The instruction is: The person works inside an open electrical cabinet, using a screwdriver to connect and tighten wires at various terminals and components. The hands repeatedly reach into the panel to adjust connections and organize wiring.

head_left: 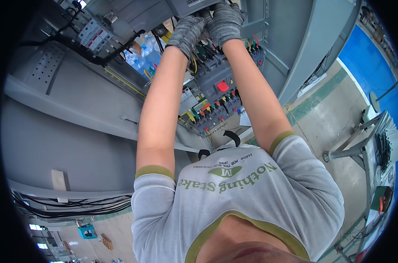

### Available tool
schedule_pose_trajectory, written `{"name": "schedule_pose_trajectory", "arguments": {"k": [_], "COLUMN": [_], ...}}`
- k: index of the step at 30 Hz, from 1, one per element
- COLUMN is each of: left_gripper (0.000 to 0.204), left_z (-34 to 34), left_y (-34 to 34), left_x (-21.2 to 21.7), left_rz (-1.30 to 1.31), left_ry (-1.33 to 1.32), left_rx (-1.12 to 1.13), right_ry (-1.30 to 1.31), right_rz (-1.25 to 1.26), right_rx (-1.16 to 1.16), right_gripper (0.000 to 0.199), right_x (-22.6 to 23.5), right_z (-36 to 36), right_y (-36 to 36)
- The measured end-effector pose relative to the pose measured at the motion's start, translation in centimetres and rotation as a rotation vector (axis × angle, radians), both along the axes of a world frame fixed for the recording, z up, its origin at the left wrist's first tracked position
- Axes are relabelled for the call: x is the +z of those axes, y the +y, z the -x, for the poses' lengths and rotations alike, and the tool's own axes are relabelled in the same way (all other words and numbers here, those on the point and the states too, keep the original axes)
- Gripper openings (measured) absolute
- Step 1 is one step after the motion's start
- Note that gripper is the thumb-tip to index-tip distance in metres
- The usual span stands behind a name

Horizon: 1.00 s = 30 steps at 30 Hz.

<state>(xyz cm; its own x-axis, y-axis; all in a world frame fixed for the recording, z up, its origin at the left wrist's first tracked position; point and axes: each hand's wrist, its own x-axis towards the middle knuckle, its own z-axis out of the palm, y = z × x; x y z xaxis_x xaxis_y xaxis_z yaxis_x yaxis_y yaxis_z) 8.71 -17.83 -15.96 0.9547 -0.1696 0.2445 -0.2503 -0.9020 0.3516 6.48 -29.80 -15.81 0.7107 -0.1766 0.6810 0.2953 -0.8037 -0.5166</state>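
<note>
Up at the top of the open cabinet, I have both gloved hands on a grey boxy unit (194, 5), right at the upper rim of my view. It sits above the big grey breaker block (216, 79) with its red toggle (222, 86), and most of it runs out of frame, so I can't say what kind of device it is.

Left hand (186, 33) is curled against the unit's lower edge, fingers bent up and out of sight. Right hand (225, 19) is pressed in just beside it, the two gloves touching. Whether either hand is truly clamped on something or only pushing, I cannot tell; the fingertips are hidden.

My read: this is a fitting or seating step, both arms stretched overhead to hold or work the unit in place. The next move calls for steady upward pressure and care, because bundles of coloured wires (251, 44) crowd close around my wrists and a yellow lead (194, 61) loops right under the left glove.

Below the breaker block, a row of smaller terminals with red, green and yellow tips (214, 109) steps down toward me. Off to the left, a rack of white-and-red modules (94, 34) hangs on black cable, with water bottles (144, 57) visible through the gap. Grey cabinet panel (67, 131) fills the left side, concrete floor (334, 118) the right.
</note>
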Motion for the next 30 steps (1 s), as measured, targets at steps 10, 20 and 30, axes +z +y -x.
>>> {"name": "schedule_pose_trajectory", "arguments": {"k": [10,20,30], "left_gripper": [0.030,0.032,0.030], "left_z": [-1.1,-1.0,-4.8], "left_y": [0.9,0.7,2.6], "left_x": [0.1,-0.6,-3.5], "left_rz": [-0.531,-0.082,-0.534], "left_ry": [-0.262,-0.074,-0.673], "left_rx": [-0.108,-0.082,-0.235], "right_ry": [-0.296,-0.319,-0.157], "right_rz": [0.055,-0.421,-0.644], "right_rx": [-0.048,0.155,0.601], "right_gripper": [0.034,0.025,0.035], "right_x": [-2.0,-2.2,-2.5], "right_z": [-2.6,-0.8,-5.9], "right_y": [0.2,-0.3,-1.2]}}
